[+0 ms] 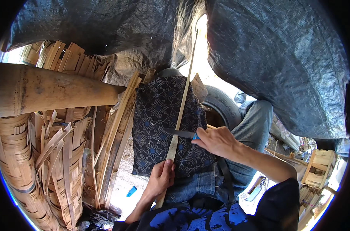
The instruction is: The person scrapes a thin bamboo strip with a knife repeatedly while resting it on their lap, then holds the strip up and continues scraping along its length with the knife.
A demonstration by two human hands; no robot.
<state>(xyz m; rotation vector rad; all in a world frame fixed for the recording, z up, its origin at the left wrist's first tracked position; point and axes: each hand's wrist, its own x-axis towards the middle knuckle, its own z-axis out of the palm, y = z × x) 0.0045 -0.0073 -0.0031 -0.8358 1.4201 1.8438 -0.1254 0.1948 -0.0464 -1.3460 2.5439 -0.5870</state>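
My left hand (pixel 162 177) is closed round the lower part of a long, thin bamboo strip (pixel 181 106), thumb on top. The strip slants up and away over a dark patterned cloth (pixel 153 111) spread on my lap. In my right hand (pixel 215 141) is a knife (pixel 180 133) with a blue handle, fingers wrapped round it. Its dark blade lies across the strip, a little above my left hand. Whether the edge bites into the bamboo is too small to tell.
A thick bamboo pole (pixel 63 86) juts in from the left, above woven bamboo baskets (pixel 13 154). Split bamboo lengths (pixel 115 134) lean beside my lap. A black tyre (pixel 223 106) sits beyond my knee. Dark tarpaulin (pixel 283 61) hangs ahead. A wooden crate (pixel 318 167) stands at right.
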